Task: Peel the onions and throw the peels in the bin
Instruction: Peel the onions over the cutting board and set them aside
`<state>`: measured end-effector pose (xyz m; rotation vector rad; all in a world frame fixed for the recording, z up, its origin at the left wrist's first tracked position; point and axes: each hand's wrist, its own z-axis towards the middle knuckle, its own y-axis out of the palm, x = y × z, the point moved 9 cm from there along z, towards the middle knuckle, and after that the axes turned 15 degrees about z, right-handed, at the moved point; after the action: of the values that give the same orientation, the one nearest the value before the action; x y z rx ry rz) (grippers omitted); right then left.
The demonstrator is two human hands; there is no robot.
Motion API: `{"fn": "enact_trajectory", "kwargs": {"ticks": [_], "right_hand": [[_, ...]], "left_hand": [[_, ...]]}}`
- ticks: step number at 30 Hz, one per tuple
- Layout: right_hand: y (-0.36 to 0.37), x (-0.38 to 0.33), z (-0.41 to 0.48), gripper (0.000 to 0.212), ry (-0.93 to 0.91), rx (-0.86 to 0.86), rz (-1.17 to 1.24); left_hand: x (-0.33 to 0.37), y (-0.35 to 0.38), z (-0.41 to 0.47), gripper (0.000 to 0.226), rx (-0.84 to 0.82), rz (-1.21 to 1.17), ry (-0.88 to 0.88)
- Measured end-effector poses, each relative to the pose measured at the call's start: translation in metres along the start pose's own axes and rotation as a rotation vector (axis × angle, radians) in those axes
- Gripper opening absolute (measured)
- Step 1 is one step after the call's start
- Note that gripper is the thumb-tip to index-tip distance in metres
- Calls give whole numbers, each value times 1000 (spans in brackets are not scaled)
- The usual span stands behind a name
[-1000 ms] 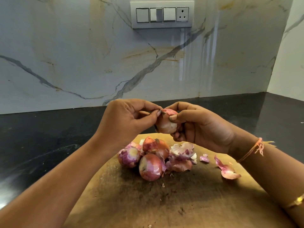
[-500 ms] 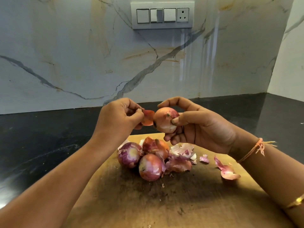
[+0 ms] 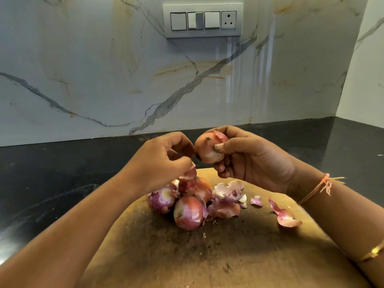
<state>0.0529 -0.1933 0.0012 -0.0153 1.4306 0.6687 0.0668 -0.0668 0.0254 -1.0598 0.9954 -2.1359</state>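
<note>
Since half a second earlier: left hand [image 3: 164, 161] dropped away from the held onion [image 3: 209, 149], with the torn peel strip [image 3: 190, 173] carried down in it; onion turned, stem stub now toward the camera. Held onion raised above the far edge of the cutting board [image 3: 207, 256], one flap of skin attached at upper right. Right hand [image 3: 255, 159]: grip curled round the onion, thumb across its front, fingers beneath and behind. Left hand: grip pinching the peel strip between thumb and fingertips, strip hanging just above the pile, knuckles just beside the held onion. Below, three further onions [image 3: 188, 213] touching one another on the board; heap of shed peels [image 3: 227, 196] against their right side; one loose peel [image 3: 284, 215] farther right, apart. Board on a dark worktop [image 3: 52, 173]. Behind, marble wall [image 3: 104, 80] with switch panel [image 3: 202, 20]. Thread band [image 3: 324, 183] on the right wrist.
</note>
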Motion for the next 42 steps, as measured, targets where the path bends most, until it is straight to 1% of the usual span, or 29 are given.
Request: {"fn": "enact_trajectory", "kwargs": {"ticks": [2,5,10,15,19,23,26,30,33,37,39,42], "right_hand": [[-2,1,0,44,9,34,-39],[-1,3,0,43,26,36,-89],[1,4,0,41,31,23,-99],[3,5,-2,41,22,37,-115],[3,5,-1,42,16,39,-115],[3,6,-1,39,27,29,-99],[1,8,0,37,42,26,-74],[2,8,0,35,49,19,-52],[3,8,0,35,47,15,-32],[4,8,1,36,39,22,-28],[2,7,1,36,26,32,-34],[0,5,2,35,0,50,-54]], "left_hand": [[0,-6,0,8,64,-84,8],[7,-16,-1,15,145,-178,72],[18,-16,-4,9,172,-254,159],[15,-15,-1,10,190,-253,188],[16,-18,-2,17,228,-237,227],[22,-21,-4,7,275,-162,275],[26,-24,-6,9,299,-118,315],[28,-26,-7,11,305,-95,330],[23,-29,-6,17,313,-137,295],[17,-25,-2,8,259,-203,263],[13,-24,-2,16,242,-232,244],[13,-17,-2,20,166,-329,228]]}}
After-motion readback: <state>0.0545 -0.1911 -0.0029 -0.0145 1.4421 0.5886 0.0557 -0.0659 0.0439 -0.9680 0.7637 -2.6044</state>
